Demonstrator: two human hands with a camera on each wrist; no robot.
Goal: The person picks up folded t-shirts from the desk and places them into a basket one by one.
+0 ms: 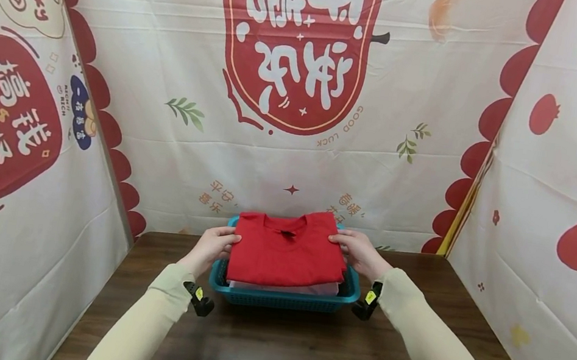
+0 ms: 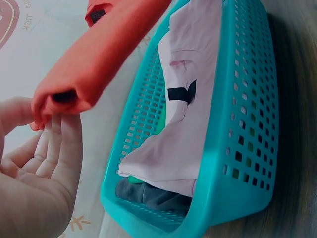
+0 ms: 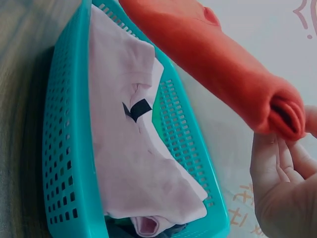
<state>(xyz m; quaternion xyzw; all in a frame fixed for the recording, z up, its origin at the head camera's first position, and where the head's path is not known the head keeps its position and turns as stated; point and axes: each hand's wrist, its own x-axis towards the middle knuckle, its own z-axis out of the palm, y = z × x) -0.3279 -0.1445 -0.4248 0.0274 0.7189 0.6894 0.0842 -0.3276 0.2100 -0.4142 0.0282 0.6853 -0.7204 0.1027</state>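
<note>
A folded red T-shirt (image 1: 285, 259), its collar toward the back wall, is held up over a teal plastic basket (image 1: 279, 300). My left hand (image 1: 215, 247) pinches the shirt's left edge, thumb on top and fingers beneath. On the opposite edge, my right hand (image 1: 361, 253) grips it the same way. Both wrist views show the shirt raised apart from the basket. Inside the basket lies a folded pale pink garment (image 2: 195, 119) with a black label at its neck. Under it, a dark grey garment (image 2: 153, 196) and a bit of green cloth show.
The basket stands on a dark wood table (image 1: 285, 358), near its back edge. White printed cloth (image 1: 278, 172) hangs behind the table and along both sides. Each wrist wears a black strap with a small camera.
</note>
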